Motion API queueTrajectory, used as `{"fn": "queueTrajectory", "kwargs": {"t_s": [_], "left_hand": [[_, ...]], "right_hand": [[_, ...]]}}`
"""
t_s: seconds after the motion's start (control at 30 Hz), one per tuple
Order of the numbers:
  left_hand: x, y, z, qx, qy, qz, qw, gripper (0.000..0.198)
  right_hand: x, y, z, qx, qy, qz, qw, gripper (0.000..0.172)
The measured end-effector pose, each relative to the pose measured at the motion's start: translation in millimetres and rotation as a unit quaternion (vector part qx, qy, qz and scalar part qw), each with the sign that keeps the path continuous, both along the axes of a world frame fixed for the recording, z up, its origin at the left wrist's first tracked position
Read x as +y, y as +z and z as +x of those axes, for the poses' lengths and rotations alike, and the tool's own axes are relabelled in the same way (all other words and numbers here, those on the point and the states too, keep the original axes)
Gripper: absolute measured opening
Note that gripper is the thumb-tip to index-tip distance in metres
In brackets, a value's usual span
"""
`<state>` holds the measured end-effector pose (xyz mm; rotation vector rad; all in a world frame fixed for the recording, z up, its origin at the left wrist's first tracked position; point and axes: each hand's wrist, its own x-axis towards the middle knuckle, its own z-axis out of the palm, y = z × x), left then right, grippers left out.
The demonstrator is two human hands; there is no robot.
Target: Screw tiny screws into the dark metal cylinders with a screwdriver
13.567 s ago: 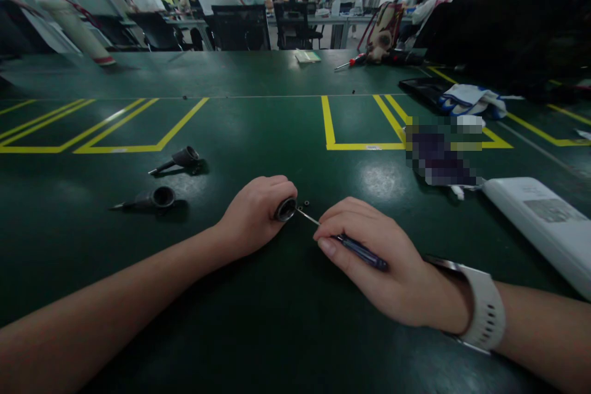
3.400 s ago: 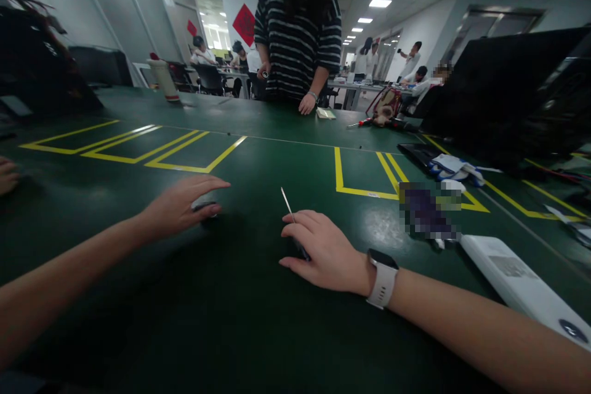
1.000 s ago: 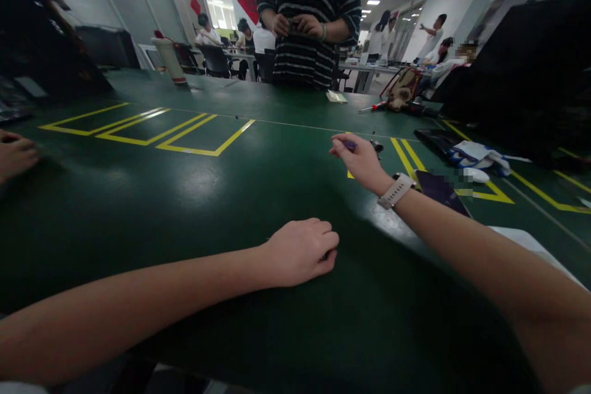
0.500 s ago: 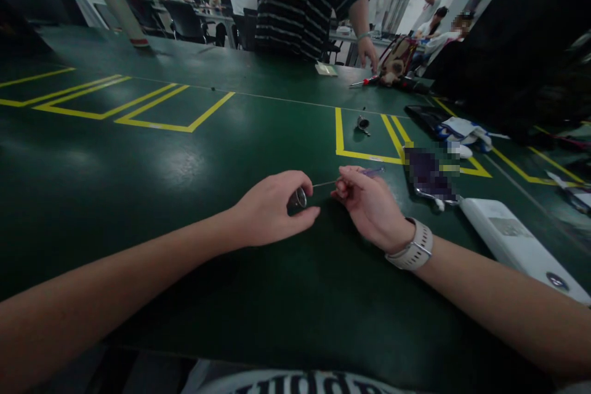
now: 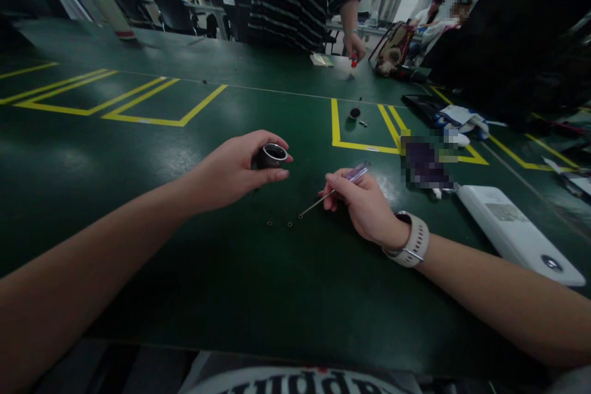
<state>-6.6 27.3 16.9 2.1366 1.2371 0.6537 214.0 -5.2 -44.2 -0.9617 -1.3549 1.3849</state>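
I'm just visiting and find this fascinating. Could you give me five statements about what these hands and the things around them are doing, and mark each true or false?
1. The right hand grips a slim tool. True.

2. The left hand is empty. False: it holds a dark cup-like part with its open rim showing.

3. Small rings lie on the table near the tool's tip. True.

4. The watch is on the left wrist. False: it is on the right wrist.

5. A white case lies on the table, to the right of both hands. True.
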Motion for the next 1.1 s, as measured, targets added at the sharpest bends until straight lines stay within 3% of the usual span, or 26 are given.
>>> {"fn": "queueTrajectory", "kwargs": {"t_s": [0.17, 0.37, 0.47, 0.63, 0.83, 1.1], "left_hand": [[-6, 2.9, 2, -0.036, 0.012, -0.018, 0.999, 0.040], [-14, 0.6, 11, -0.156, 0.055, -0.101, 0.981, 0.041], [-16, -1.6, 11, -0.220, 0.060, -0.152, 0.962, 0.047], [-16, -1.9, 9, -0.275, 0.081, -0.227, 0.931, 0.042], [-16, -3.7, 12, -0.282, 0.102, -0.249, 0.921, 0.041], [-22, -9.7, 16, -0.243, 0.073, -0.213, 0.943, 0.036]], "right_hand": [[-6, 9.7, -3, -0.108, -0.003, 0.044, 0.993, 0.028], [-18, 17.6, -7, -0.216, -0.013, 0.167, 0.962, 0.028], [-17, 11.9, -7, -0.178, -0.020, 0.123, 0.976, 0.026], [-11, 3.5, -7, -0.030, -0.027, 0.062, 0.997, 0.024], [-19, 4.5, -5, 0.029, -0.042, 0.193, 0.980, 0.015], [-32, 17.9, -5, -0.178, -0.047, 0.356, 0.916, 0.010]]}}
